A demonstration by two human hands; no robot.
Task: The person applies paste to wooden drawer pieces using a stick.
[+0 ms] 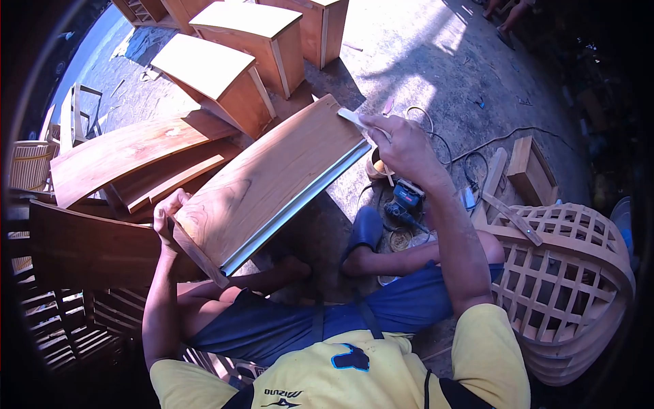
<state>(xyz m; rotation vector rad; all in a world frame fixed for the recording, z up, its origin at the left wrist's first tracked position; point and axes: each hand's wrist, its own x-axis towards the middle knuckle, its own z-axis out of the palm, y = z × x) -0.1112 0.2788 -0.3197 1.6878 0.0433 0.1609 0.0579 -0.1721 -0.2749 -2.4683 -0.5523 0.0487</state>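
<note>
A wooden drawer (272, 180) lies tilted across my lap, one broad wood-grained face up. A metal slide rail (296, 208) runs along its near edge. My left hand (170, 217) grips the end panel (197, 252) at the lower left, fingers wrapped over its edge. At the upper right end, my right hand (403, 146) is closed on a pale flat piece (351, 119) that meets the drawer's face. Whether this piece is a scraper or folded sandpaper I cannot tell.
Curved wooden panels (136, 153) lie at the left, and several wooden cabinets or drawers (218, 75) stand beyond. A blue power tool (407, 196) and cords are on the floor by my foot. A slatted wooden lattice frame (558, 286) stands at the right, near a small wooden box (531, 170).
</note>
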